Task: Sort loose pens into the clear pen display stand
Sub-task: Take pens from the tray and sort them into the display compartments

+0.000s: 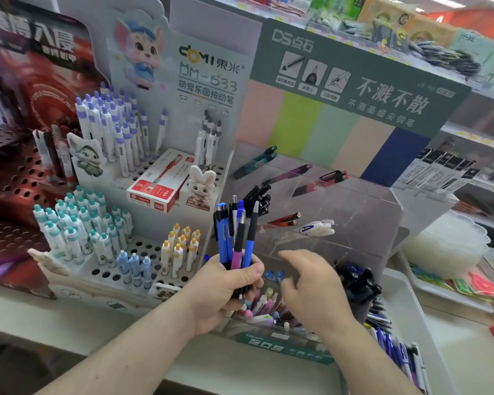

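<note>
My left hand (226, 289) grips a bunch of pens (236, 232), blue, black and one purple, held upright in front of the clear pen display stand (354, 212). My right hand (311, 286) hovers with loosely curled fingers over the stand's front compartment, which holds several mixed loose pens (264, 306); it holds nothing. The tiered stand has a few pens in its upper slots: teal ones (257, 161), a purple one (291, 172), red-black ones (322, 181), black ones (258, 201) and a white one (317, 228).
A white perforated pen display (154, 169) with upright pens and a red box (160, 183) stands to the left. A white tray (428, 337) with more pens (394, 349) lies at the right. Dark blue pens (354, 280) fill the stand's right compartment. Shelves rise behind.
</note>
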Demonstrator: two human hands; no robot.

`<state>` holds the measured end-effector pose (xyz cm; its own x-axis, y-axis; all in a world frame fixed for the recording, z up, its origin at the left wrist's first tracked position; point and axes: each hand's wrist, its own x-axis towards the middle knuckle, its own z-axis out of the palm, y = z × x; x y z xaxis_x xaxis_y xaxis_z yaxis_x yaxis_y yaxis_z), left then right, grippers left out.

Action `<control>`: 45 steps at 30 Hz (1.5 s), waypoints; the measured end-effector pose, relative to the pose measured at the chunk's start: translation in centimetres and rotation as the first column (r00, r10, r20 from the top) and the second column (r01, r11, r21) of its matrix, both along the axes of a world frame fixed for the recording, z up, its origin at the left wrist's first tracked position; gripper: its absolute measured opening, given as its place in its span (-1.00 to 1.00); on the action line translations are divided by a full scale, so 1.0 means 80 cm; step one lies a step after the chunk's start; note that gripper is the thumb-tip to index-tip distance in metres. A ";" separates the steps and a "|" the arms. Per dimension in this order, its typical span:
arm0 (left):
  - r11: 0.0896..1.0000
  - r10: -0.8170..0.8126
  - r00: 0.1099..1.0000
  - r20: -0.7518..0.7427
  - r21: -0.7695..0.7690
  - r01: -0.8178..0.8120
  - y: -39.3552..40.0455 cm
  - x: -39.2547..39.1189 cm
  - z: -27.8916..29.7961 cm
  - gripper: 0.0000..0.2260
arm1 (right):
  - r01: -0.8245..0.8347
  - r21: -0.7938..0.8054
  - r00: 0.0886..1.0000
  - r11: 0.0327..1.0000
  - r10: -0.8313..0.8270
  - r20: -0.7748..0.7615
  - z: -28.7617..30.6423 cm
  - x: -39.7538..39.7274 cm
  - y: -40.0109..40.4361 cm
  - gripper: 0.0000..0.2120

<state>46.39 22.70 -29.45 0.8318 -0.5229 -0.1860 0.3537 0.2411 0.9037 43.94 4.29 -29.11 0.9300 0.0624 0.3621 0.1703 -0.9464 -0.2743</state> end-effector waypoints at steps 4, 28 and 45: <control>0.995 0.010 0.996 0.086 0.098 -0.018 0.002 -0.004 0.003 -0.83 | 0.029 0.473 0.993 0.881 -0.078 0.084 0.045 -0.013 0.038 -0.79; 0.986 0.039 0.999 0.015 -0.161 -0.036 0.013 0.009 0.005 -0.72 | 0.190 0.806 0.918 0.560 0.191 -0.349 0.095 -0.016 0.045 -0.79; 0.850 -0.105 0.991 -0.077 -0.525 0.050 0.022 0.023 0.013 -0.65 | 0.267 0.901 0.890 0.342 0.270 -0.366 0.104 0.006 -0.020 -0.81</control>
<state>48.26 24.46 -28.40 0.7763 -0.6281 0.0532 0.4715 0.6346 0.6124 44.38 2.68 -20.78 0.9782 -0.0532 -0.2005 -0.2023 -0.0307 -0.9788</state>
